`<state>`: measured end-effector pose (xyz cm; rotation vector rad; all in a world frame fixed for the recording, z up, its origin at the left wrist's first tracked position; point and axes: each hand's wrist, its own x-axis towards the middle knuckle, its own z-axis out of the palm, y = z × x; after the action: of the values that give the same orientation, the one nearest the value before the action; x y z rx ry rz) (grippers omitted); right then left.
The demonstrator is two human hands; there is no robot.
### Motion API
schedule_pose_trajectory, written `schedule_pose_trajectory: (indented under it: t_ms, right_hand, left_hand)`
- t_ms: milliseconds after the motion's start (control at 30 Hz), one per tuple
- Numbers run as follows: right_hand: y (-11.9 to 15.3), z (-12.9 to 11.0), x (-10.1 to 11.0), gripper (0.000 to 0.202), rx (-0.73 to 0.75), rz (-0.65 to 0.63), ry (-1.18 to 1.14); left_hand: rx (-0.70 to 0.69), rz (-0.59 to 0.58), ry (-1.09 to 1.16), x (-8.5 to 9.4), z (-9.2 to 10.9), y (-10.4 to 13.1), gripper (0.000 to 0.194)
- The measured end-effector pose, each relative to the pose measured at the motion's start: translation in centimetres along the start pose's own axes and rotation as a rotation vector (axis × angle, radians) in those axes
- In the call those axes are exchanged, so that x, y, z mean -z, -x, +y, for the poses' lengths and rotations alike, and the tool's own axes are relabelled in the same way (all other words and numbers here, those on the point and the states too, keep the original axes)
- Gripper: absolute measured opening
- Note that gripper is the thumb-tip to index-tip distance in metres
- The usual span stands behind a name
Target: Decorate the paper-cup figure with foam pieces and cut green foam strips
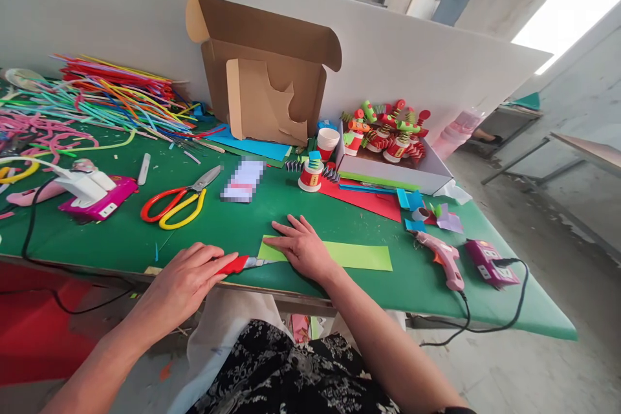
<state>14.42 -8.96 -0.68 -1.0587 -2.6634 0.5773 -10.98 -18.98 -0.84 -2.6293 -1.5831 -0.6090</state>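
The person is wearing a black garment printed with small white flowers, showing below both forearms, and a pale off-white cloth is lying over the lap just under the left hand. Both forearms are showing bare, with no sleeves reaching the wrists. The right hand is showing no ring or watch, and neither is the left hand.

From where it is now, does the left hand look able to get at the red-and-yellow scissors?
Probably yes. The left hand holds a red-handled knife at the table's near edge, and the scissors lie just beyond it on bare green table with nothing between; it would likely have to put the knife down first.
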Motion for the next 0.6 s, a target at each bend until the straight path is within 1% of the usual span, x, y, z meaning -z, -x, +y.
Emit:
schedule_pose_trajectory:
  t_ms: [133, 233, 333, 367, 433, 500, 600]
  right_hand:
    - [0.2, 0.3, 0.4, 0.037, 0.011, -0.009, -0.012]
    - [1.6, 1.6, 1.8, 0.045, -0.013, 0.023, -0.033]
    - [4.3, 3.7, 3.7, 0.049, -0.13, 0.11, 0.012]
    - [5.5, 4.5, 4.2, 0.051, -0.172, 0.123, 0.048]
    - [7.8, 5.7, 4.9, 0.06, -0.212, 0.106, 0.097]
    - [9.8, 6.5, 5.0, 0.063, -0.218, 0.079, 0.131]
    - [11.4, 6.7, 4.0, 0.053, -0.246, 0.09, 0.173]
  left_hand:
    - [-0.008, 0.01, -0.004, 0.1, 0.1, 0.2, 0.036]
    - [-0.008, 0.013, -0.032, 0.1, -0.1, 0.6, 0.035]
    - [0.034, 0.027, -0.035, 0.1, -1.0, 1.4, 0.034]
    - [0.057, 0.027, -0.033, 0.1, -1.4, 1.8, 0.034]
    - [0.094, 0.026, -0.037, 0.2, -2.2, 2.5, 0.033]
    - [0.114, 0.033, -0.057, 0.4, -2.9, 3.0, 0.034]
    - [0.143, 0.056, -0.093, 0.9, -3.4, 3.2, 0.034]
